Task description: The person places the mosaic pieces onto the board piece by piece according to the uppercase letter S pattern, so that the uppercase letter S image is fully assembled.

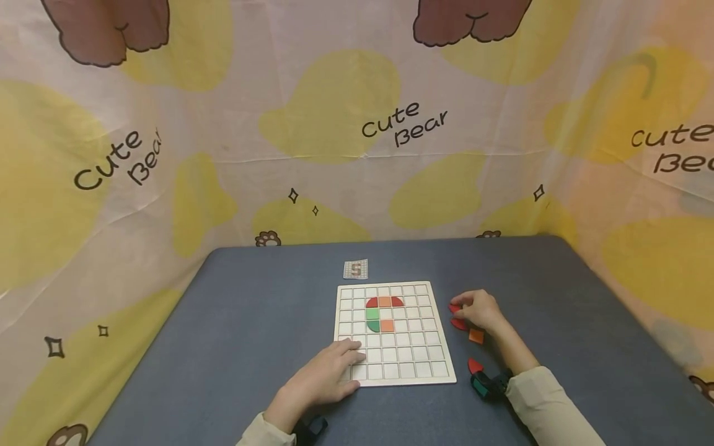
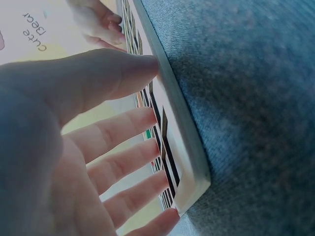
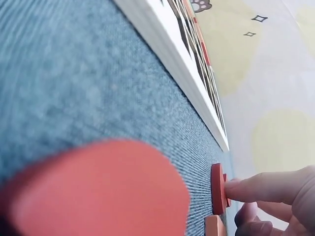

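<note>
A white gridded board (image 1: 407,355) lies flat on the table. On its upper part sit red curved-edge pieces (image 1: 397,301), orange squares (image 1: 387,326), a light green square (image 1: 372,314) and a dark green curved-edge piece (image 1: 373,326). My left hand (image 1: 329,371) rests on the board's near left corner, its fingers spread on the surface and thumb at the front edge. Right of the board, my right hand (image 1: 481,310) pinches a red curved-edge piece (image 1: 454,308) at the table; part of the grip is hidden. Just nearer lies another red piece (image 3: 217,189).
An orange square (image 1: 476,336) lies below the right hand. Another red piece (image 1: 475,365) is close to the right wrist's camera band (image 1: 491,385). Behind the board lies a small card (image 1: 356,269) with a gridded figure. A printed cloth (image 1: 334,124) hangs behind the table.
</note>
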The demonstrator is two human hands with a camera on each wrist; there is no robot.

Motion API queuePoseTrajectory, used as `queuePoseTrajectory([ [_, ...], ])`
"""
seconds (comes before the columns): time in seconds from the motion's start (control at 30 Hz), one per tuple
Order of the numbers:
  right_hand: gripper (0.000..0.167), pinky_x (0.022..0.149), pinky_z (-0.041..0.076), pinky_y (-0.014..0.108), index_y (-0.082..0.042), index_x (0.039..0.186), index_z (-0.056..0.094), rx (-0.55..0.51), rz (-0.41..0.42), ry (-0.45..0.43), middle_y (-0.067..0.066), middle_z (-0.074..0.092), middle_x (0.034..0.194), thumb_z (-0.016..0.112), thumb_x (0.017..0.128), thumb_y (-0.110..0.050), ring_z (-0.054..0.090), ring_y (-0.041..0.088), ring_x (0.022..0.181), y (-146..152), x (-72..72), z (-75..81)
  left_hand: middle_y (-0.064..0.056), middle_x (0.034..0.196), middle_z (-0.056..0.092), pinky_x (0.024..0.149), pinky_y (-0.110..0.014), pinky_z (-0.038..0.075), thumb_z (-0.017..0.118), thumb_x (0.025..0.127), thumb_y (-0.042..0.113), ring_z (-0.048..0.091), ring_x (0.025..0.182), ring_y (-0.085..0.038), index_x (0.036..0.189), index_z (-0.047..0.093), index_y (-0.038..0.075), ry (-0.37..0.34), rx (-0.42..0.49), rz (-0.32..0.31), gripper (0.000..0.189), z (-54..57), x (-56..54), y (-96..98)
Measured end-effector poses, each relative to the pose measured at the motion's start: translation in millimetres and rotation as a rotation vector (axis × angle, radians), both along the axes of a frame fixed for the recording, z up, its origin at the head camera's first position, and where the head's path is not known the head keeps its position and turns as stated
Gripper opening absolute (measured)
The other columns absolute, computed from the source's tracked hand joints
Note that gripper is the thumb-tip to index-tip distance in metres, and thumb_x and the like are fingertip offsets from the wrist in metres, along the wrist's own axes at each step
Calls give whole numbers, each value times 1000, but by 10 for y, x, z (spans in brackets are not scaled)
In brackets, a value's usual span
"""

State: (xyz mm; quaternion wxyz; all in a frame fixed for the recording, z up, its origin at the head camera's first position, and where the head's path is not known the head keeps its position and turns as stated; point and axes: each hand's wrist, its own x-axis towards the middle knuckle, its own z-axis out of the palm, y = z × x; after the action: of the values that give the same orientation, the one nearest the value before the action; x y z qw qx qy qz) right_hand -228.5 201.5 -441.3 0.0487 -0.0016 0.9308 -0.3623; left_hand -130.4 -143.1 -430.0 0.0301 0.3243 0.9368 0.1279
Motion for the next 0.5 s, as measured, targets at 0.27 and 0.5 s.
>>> queuePoseTrajectory([
  [0.27,39,52,35,25,6,107,69,-52,-94,-9,0,50,64,78,74,-13,45,15,61,8,31,13,-9,133,58,105,-42,48,70,84,26,55,125,-28,120,65,11,-13,-4,11,40,2,3,4],
  [0.5,40,57,40,26,2,98,71,21,-156,-51,10,63,77,83,71,-24,55,22,73,18,42,47,-8,135,57,107,-42,47,69,84,27,54,128,-27,122,64,11,-26,-19,23,41,0,-2,6],
])
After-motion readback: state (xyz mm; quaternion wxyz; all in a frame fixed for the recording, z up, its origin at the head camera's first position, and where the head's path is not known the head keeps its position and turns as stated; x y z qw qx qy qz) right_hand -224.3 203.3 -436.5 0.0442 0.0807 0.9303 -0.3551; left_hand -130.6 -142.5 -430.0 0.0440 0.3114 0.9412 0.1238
